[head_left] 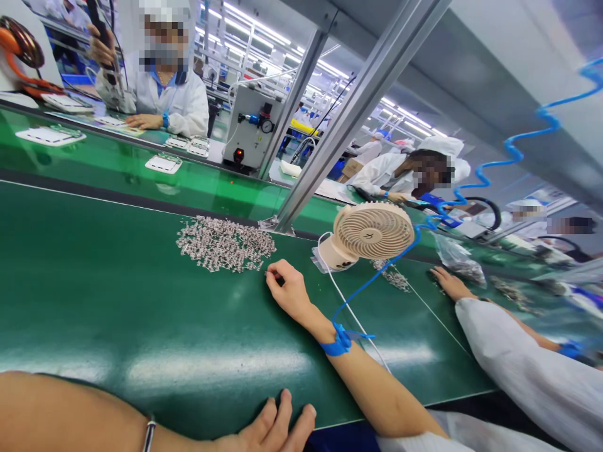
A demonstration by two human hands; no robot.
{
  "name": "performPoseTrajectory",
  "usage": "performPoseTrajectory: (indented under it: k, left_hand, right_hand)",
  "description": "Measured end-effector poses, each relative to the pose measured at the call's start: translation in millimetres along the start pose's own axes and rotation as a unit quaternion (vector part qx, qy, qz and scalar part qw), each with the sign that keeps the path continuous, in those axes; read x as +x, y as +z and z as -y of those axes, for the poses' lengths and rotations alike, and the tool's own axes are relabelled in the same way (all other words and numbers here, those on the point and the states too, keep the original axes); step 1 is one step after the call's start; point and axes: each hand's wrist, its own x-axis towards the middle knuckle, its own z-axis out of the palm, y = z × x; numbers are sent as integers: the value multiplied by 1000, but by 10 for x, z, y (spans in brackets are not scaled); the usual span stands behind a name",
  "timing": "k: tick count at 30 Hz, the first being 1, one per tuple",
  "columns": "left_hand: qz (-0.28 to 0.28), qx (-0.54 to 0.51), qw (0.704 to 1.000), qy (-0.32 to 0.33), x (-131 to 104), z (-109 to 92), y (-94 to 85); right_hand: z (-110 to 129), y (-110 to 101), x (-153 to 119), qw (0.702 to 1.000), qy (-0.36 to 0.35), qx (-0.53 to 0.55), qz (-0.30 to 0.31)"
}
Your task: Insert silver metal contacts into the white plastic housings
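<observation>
A loose pile of small silvery metal parts lies on the green work surface. Just off the pile's right end is my right hand, a blue band round its wrist. Its thumb and forefinger are pinched together low over the surface, and whatever is between them is too small to make out. My left hand rests at the near edge of the surface at the bottom of the view, fingers spread, with nothing visible in it. The left wrist carries a thin metal bracelet.
A beige fan with a white cable stands right of the pile, by a metal post. A blue coiled cord runs to my wrist band. Beyond is a belt with white panels. A co-worker's hand lies at right.
</observation>
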Motion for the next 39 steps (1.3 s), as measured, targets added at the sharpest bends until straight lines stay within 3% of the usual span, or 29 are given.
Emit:
performPoseTrajectory:
  k: [39]
  left_hand:
    - [12, -10, 1000, 5, -24, -31, 10]
  right_hand:
    - [-89, 35, -24, 999, -6, -39, 17]
